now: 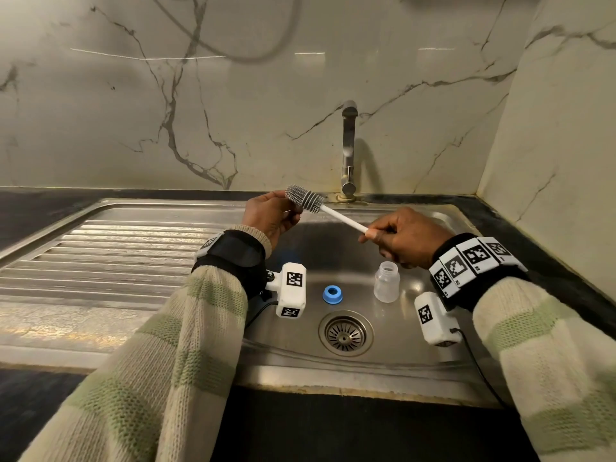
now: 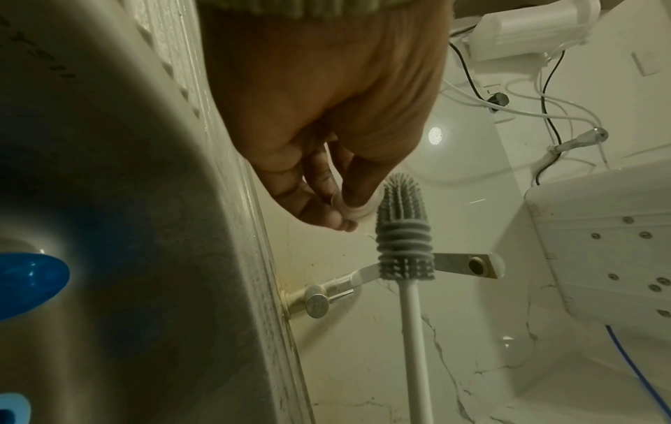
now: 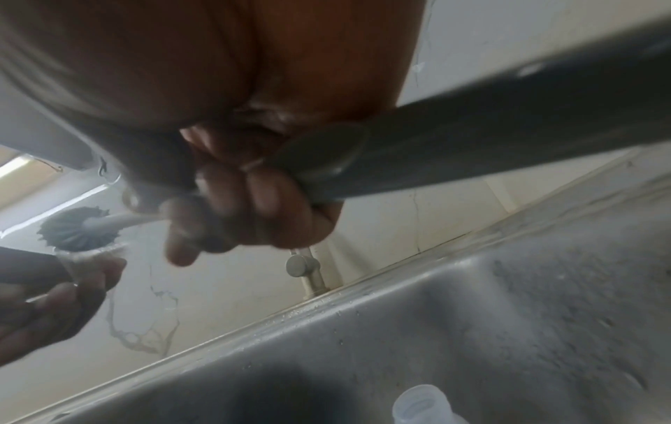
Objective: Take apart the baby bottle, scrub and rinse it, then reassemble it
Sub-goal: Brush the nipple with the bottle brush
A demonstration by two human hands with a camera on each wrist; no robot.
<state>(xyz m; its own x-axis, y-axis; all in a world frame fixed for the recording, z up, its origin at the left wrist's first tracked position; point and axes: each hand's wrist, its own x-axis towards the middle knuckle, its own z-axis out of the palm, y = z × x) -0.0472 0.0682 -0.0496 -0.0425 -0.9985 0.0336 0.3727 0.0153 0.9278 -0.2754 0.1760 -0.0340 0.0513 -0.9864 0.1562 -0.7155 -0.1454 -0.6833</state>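
Observation:
Over the sink, my left hand (image 1: pixel 281 213) pinches the translucent silicone nipple (image 2: pixel 354 211) between thumb and fingers. The grey bristle head of the bottle brush (image 1: pixel 305 197) lies right against the nipple (image 3: pixel 87 258). My right hand (image 1: pixel 378 236) grips the brush by the lower end of its white stem, fingers curled round the dark handle (image 3: pixel 472 155). The clear bottle body (image 1: pixel 386 282) stands upright and uncapped on the sink floor below my right hand. The blue screw ring (image 1: pixel 332 294) lies to its left, apart from it.
The steel sink basin (image 1: pixel 286 355) has its drain strainer (image 1: pixel 345 334) at the front. A chrome faucet (image 1: pixel 349 151) rises behind the basin, no water running. The ribbed draining board (image 1: pixel 110 258) spreads to the left. Marble walls close the back and right.

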